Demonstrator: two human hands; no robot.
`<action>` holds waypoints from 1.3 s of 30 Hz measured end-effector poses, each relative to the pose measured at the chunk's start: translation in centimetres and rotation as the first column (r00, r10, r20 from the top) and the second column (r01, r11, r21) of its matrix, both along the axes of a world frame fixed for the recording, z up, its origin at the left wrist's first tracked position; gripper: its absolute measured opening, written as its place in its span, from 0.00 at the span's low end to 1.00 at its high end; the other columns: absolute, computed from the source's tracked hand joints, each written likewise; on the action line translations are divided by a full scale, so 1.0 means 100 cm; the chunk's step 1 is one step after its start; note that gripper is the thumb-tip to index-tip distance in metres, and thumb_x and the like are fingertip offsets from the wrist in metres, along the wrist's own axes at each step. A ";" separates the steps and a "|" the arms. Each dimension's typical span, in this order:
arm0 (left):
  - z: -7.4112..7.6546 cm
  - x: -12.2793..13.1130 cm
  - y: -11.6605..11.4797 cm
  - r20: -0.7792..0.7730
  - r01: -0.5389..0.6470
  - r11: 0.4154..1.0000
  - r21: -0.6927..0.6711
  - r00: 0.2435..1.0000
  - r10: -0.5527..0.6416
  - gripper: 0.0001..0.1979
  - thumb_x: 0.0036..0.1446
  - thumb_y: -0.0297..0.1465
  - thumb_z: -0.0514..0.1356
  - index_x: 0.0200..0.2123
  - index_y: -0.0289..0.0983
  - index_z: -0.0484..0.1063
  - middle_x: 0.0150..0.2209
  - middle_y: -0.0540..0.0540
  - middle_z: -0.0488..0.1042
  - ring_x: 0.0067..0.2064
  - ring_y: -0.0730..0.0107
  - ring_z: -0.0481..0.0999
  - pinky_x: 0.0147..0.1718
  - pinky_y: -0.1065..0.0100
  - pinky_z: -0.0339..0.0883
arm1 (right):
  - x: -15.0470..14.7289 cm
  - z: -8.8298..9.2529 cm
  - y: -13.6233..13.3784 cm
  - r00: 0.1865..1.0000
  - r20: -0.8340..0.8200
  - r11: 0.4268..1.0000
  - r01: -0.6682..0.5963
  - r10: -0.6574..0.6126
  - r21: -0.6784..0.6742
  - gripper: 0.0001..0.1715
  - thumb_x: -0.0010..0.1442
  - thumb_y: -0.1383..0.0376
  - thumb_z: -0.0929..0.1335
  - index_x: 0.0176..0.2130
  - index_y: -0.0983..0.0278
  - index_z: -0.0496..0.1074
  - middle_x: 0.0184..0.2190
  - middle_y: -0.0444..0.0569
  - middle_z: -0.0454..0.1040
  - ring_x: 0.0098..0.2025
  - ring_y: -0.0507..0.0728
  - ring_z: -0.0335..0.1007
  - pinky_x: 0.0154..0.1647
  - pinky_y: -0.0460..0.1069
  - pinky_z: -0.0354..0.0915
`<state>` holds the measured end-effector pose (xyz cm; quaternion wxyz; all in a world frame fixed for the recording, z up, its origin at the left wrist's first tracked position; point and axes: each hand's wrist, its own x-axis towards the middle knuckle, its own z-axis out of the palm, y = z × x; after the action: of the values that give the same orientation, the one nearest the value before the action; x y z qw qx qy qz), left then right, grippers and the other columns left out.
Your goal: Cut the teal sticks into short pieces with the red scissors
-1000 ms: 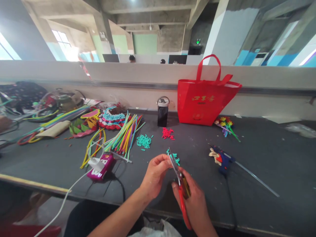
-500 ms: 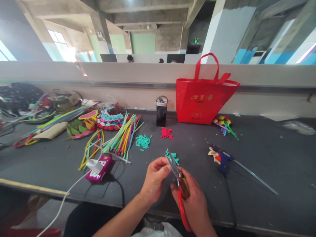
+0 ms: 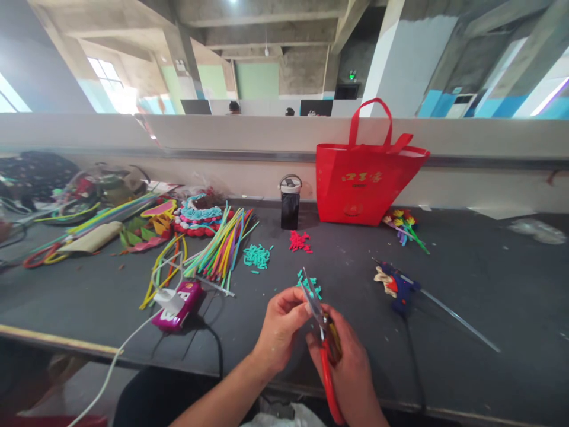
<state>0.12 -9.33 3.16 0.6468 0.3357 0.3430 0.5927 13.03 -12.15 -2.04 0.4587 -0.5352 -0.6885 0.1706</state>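
Observation:
My right hand (image 3: 351, 362) is closed round a pair of scissors (image 3: 329, 370) with a red handle, its metal blades pointing up and away from me. A yellowish-brown part shows beside the handle under my fingers; I cannot tell what it is. My left hand (image 3: 282, 326) is pinched shut right by the blades, thumb against forefinger. Whatever sits in that pinch is hidden or too small to name. Just beyond the blade tips lies a small heap of teal cut pieces (image 3: 315, 287). Farther back are a larger teal heap (image 3: 256, 256) and a heap of red pieces (image 3: 299, 241).
Left of my hands lie a bundle of coloured pipe cleaners (image 3: 224, 246) and a purple power block (image 3: 180, 308) with cables. A glue gun (image 3: 402, 290) with a long clear stick is on the right. A bottle (image 3: 290, 207) and a red bag (image 3: 367, 190) stand at the back.
The view has shifted very slightly. The scissors blades have tilted a little and look slightly more closed. Both hands stay in nearly the same place.

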 end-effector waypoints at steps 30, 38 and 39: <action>-0.003 0.004 -0.001 0.040 0.031 0.999 -0.043 0.999 -0.029 0.04 0.46 0.29 0.66 0.23 0.35 0.74 0.24 0.49 0.72 0.29 0.71 0.69 0.35 0.69 0.61 | -0.003 0.000 0.000 0.935 -0.349 0.975 -0.019 -0.061 -0.222 0.20 0.56 0.55 0.69 0.44 0.65 0.76 0.33 0.49 0.81 0.31 0.57 0.78 0.32 0.46 0.73; -0.001 -0.003 -0.001 0.105 0.227 0.966 -0.126 0.971 -0.215 0.03 0.46 0.27 0.64 0.24 0.33 0.74 0.22 0.49 0.70 0.28 0.73 0.67 0.34 0.70 0.59 | 0.010 0.033 0.013 0.781 -0.625 0.946 -0.213 0.014 -0.245 0.27 0.57 0.55 0.70 0.53 0.62 0.67 0.27 0.42 0.74 0.22 0.50 0.67 0.20 0.43 0.64; -0.003 -0.003 -0.001 0.112 0.240 0.960 -0.141 0.968 -0.226 0.02 0.46 0.26 0.64 0.24 0.33 0.74 0.22 0.49 0.70 0.28 0.73 0.67 0.33 0.70 0.59 | 0.010 0.037 0.015 0.767 -0.641 0.947 -0.230 0.034 -0.225 0.27 0.57 0.56 0.70 0.54 0.61 0.66 0.29 0.44 0.75 0.22 0.49 0.67 0.20 0.43 0.64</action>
<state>-0.18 -9.44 2.88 0.7516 0.2943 0.3146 0.4994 14.07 -10.68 1.68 0.5652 -0.4583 -0.4989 0.4708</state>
